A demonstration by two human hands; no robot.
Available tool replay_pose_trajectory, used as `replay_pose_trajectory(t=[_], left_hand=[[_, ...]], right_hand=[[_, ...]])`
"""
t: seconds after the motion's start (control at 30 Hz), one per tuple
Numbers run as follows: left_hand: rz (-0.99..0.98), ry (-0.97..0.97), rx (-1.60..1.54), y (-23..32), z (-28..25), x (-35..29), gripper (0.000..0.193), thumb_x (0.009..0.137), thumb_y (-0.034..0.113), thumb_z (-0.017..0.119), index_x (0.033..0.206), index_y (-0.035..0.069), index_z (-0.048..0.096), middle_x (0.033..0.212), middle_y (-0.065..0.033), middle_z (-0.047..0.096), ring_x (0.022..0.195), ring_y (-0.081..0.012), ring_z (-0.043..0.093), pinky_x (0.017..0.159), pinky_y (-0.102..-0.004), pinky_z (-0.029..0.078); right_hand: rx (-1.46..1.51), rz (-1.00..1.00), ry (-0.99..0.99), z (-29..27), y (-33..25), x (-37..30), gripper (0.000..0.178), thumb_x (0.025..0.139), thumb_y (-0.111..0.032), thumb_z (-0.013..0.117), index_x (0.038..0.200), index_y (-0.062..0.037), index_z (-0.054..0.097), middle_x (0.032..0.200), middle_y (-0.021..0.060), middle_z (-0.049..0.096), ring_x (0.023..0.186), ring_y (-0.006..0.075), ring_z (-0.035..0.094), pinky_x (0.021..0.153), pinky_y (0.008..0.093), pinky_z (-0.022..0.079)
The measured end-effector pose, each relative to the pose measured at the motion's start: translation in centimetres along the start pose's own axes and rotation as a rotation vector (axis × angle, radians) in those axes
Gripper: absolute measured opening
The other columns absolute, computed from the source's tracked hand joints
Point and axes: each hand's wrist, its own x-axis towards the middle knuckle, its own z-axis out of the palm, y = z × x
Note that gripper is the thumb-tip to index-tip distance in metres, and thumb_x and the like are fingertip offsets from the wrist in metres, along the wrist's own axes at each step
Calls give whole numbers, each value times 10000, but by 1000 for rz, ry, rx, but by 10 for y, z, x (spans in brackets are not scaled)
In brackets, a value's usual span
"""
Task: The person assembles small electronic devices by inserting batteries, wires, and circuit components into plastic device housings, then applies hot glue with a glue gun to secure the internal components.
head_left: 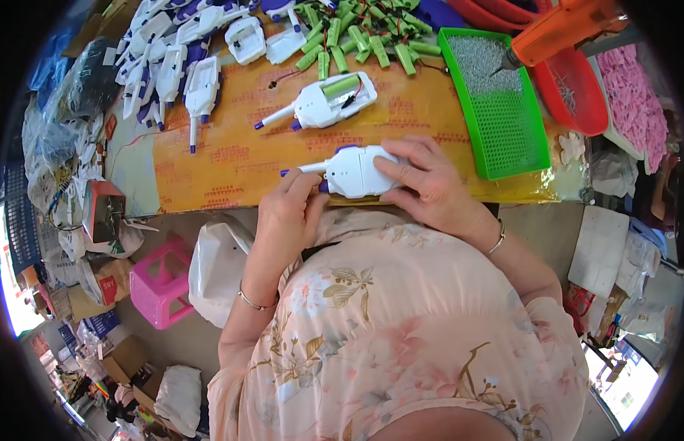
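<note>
The work unit is a white plastic casing [349, 175], placed to the left of the green tray [507, 136] and level with its near end. The casing has a broad, rounded body and a narrow white handle [306, 170] that points away from the tray and ends in a purple tip. Purple parts also show along the edges of the body. A straight seam crosses the upward face, marking off a flat cover section on the side toward the tray; small dark holes are visible between seam and handle.

The casing lies between my two hands. My left hand [289, 212] grips the handle end, fingers bent at the neck, on the side farther from the tray. My right hand [432, 182] grasps the broad end, between casing and tray: fingers on the cover section, thumb at the near edge.

Left of the tray and beyond my unit, an open casing [301, 110] lies on the tabletop [246, 156] with a green cell [340, 86] inside. Loose green cells are heaped left of the tray's far end. An orange power tool [562, 33] is above the tray's far right corner.
</note>
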Motion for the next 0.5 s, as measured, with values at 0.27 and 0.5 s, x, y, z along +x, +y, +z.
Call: replay_pose_trajectory(t=[0.27,0.5], left_hand=[[49,164,124,-13,-26,42,299,778,90,761,1043,1,655,941,-178,627,786,-345,620,689,-414,501],[146,120,155,-35,-21,85,483,756,187,789,1166,12,603,1067,-183,588,1021,-381,544,899,-462,442]], right_hand=[[-18,59,-115,-12,-13,9,584,714,-145,829,1247,-45,614,1320,193,537,1208,403,510,1009,467,451],[-58,42,5,-29,2,44,552,755,-173,817,1228,1,591,1292,212,550,1163,394,555,994,442,464]])
